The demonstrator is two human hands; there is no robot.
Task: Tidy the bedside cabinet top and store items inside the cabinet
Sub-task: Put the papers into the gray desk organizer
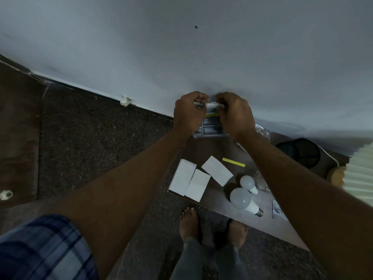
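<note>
- Two hands by the wall: left hand point(188, 112) and right hand point(235, 114), fingers curled, both pinch one small white packet point(212, 107).
- Packet held just above grey organiser point(212, 130), far end of cabinet top point(203, 147).
- Nearer on the top: three white cards point(183, 177), yellow stick point(233, 162), two bulbs point(241, 199).

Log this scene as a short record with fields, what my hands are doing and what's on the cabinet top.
hands: left hand and right hand both pinch a small white item
under hands: grey box by the wall
cabinet top: three white cards, two white bulbs, yellow stick
right edge: pleated lampshade
</note>
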